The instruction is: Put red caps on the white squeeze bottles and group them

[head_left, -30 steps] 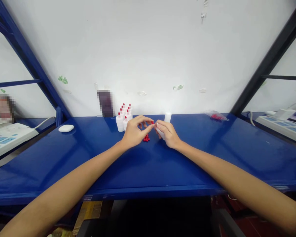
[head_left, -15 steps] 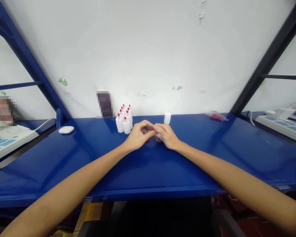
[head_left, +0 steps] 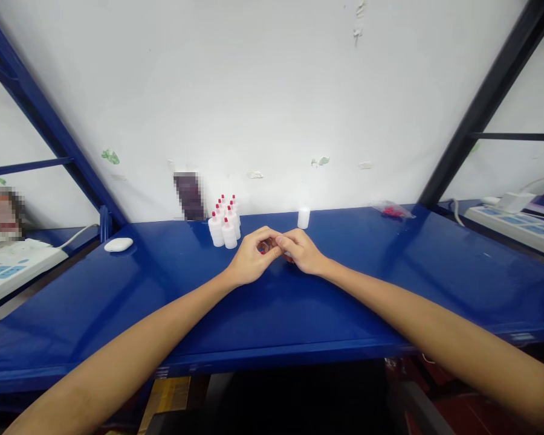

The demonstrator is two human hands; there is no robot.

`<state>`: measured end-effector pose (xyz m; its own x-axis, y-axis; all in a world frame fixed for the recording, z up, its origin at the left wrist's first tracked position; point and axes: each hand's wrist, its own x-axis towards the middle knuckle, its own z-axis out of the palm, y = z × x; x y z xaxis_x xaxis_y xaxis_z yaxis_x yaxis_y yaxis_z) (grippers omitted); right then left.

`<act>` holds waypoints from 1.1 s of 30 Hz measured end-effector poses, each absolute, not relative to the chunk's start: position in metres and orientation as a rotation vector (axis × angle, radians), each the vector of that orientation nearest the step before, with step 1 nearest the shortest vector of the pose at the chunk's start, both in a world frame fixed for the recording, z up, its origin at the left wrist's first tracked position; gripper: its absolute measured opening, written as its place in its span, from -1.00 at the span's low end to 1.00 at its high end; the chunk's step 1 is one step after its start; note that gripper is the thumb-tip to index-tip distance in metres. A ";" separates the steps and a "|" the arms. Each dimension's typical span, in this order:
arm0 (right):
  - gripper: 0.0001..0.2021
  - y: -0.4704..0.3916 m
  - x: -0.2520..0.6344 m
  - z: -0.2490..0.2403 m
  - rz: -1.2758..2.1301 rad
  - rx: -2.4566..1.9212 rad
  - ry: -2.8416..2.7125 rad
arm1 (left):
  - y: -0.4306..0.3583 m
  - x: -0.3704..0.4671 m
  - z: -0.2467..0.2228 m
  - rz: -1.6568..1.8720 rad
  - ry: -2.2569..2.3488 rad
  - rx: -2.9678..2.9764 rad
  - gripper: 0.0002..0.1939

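My left hand and my right hand meet above the middle of the blue table, fingertips touching. Both are closed in a pinch around something small that the fingers mostly hide. A bit of red shows behind my left fingers. Just left of my left hand stand several white bottles with red tips, grouped together. One white bottle without a red tip stands behind my right hand, near the wall.
A clear bag with red pieces lies at the back right. A white oval case is at the left. Power strips and blue frame posts flank the table. A pixelated dark panel stands by the wall.
The view has shifted slightly. My fingers have drawn closer together, and the whitish item seen earlier under my right fingers is now mostly covered.
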<state>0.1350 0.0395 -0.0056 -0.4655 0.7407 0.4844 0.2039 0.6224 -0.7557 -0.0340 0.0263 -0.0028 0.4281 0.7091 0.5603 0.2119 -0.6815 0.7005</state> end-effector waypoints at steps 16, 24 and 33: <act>-0.58 0.043 0.136 -0.007 0.699 -0.897 -1.918 | 0.081 -0.144 0.044 1.760 1.430 2.641 -0.79; -0.57 0.042 0.137 -0.007 0.770 -0.887 -1.938 | 0.089 -0.148 0.032 1.593 1.446 2.696 -0.77; -0.56 0.042 0.137 -0.005 0.802 -0.896 -1.951 | 0.082 -0.145 0.037 1.601 1.614 2.611 -0.73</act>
<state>0.1373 0.0418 -0.0049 -0.4061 0.8154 0.4125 0.2899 0.5430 -0.7881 -0.1450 0.0823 0.0371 0.1594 0.5400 0.8265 0.8309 -0.5254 0.1830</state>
